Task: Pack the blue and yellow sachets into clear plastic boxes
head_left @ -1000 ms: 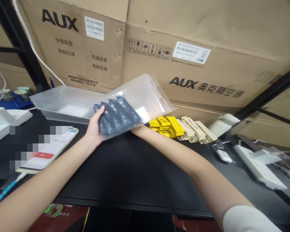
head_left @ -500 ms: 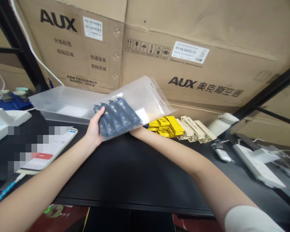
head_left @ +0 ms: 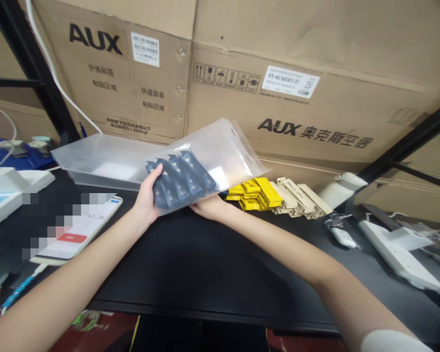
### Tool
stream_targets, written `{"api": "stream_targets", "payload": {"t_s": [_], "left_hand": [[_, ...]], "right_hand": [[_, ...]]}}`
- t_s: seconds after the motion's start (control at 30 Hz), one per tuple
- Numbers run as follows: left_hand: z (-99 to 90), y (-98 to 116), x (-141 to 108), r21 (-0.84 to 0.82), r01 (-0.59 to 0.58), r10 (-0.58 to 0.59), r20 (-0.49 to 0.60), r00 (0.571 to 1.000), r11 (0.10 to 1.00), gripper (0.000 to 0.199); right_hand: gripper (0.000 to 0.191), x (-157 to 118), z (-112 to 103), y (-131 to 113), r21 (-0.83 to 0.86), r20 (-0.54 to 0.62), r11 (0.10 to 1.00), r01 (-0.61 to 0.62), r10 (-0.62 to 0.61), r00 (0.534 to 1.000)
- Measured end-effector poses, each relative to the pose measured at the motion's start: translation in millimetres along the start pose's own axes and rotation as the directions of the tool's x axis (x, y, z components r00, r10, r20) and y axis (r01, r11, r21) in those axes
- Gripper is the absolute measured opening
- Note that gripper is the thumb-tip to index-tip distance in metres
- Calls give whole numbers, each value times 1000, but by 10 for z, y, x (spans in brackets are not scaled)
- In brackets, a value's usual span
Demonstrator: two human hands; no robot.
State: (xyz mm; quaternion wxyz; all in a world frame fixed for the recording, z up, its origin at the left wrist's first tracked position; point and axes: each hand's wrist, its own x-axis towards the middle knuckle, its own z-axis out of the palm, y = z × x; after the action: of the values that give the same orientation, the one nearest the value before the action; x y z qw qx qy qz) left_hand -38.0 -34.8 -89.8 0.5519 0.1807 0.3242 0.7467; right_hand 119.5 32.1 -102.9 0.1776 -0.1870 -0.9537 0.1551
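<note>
My left hand (head_left: 149,195) is closed on the lower left corner of a frosted clear plastic bag (head_left: 225,142), thumb on top. Several dark blue sachets (head_left: 181,178) with small gold marks lie side by side in the bag's lower part. The bag is tilted above the black table, its slotted end up to the right. Beneath its lower edge is my right hand (head_left: 214,208), fingers mostly hidden behind the bag, so their grip does not show. Right of this hand lie yellow packets (head_left: 260,193) and beige packets (head_left: 300,198).
Behind the bag lies a stack of clear plastic bags (head_left: 106,159). A phone (head_left: 78,234) with a cable is at the left. To the right stand a white bottle (head_left: 342,189) and a power strip (head_left: 399,254). Large cardboard boxes (head_left: 227,107) wall off the back.
My right hand has drawn back toward me and right from behind the bag, so more of it shows. My left hand keeps hold of the bag; the whole view has shifted slightly.
</note>
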Motion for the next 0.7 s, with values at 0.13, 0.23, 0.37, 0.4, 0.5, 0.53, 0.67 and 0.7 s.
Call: {"api": "stream_targets", "payload": {"t_s": [0.13,0.23,0.37,0.4,0.5,0.53,0.67,0.7], "left_hand": [[30,-23,-39,9,59,-59,-23,998,998,15],[51,-43,-73,18,110,-109,-39,993,994,14],[74,-78,-122,66,176,-173,-49,984,982,12],[81,-87,-136,85,199,-195,-53,979,976,13],[99,-104,-172,155,261,-254,-61,965,953,15],[102,-105,-181,180,271,-264,-61,962,946,15],[96,-90,-192,279,230,-233,-23,972,932,13],[92,-83,-191,299,210,-217,-8,976,931,14]], "right_hand": [[19,-564,57,-307,-62,148,901,429,-417,897],[18,-1023,-80,-568,-116,-10,790,603,-608,794],[33,-1304,-400,-519,-301,-563,923,239,-375,736],[38,-1323,-462,-434,-323,-663,939,117,-313,680],[39,-1344,-548,-134,-256,-699,967,-21,-170,694],[37,-1351,-547,-43,-140,-719,989,-48,-68,692],[33,-1405,-501,227,505,-645,855,-116,464,607],[32,-1420,-501,275,635,-565,763,-125,568,599]]}}
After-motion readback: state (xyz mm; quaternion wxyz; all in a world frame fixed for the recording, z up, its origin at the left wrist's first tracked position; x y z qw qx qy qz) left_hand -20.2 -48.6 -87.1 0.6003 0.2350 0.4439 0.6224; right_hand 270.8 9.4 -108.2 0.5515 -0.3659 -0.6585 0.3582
